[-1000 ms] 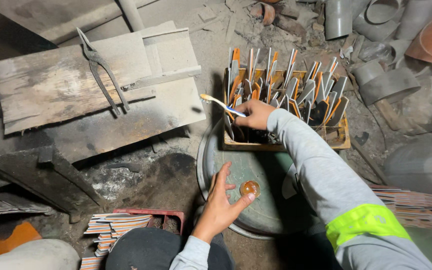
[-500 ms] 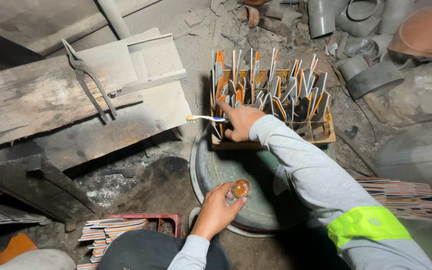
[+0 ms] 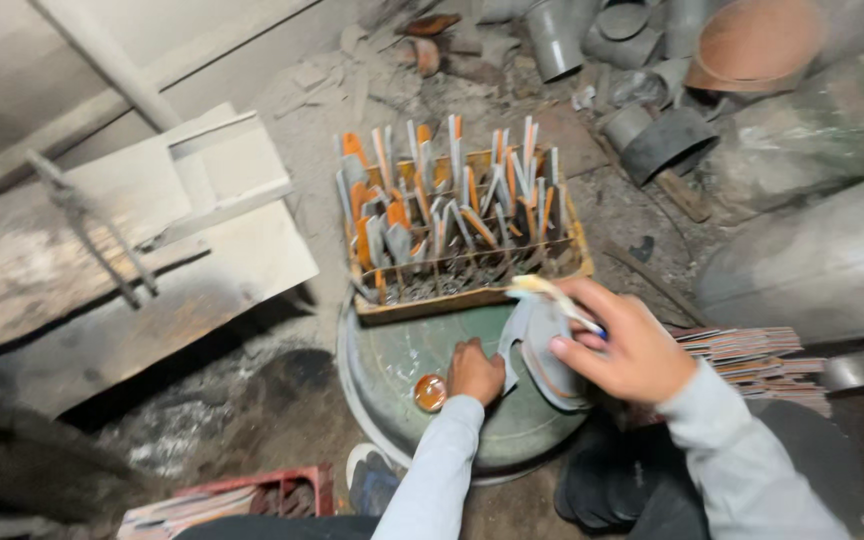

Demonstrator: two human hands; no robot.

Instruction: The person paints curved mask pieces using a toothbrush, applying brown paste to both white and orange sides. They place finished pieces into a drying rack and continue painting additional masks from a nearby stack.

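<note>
Centre frame: left hand (image 3: 476,371) clenched on the edge of a grey curved piece (image 3: 542,350), just above the round green lid (image 3: 402,365). Right hand (image 3: 632,345) grips a thin brush (image 3: 552,293) over that piece, lower right of centre. Small amber pot (image 3: 430,392) sits on the lid, just beside the left hand. Wooden crate (image 3: 472,285) of upright grey-orange pieces directly above. Tongs (image 3: 92,235) on a plank at left.

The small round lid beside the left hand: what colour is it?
Orange-amber, glossy; the small round lid shows in the head view.
</note>
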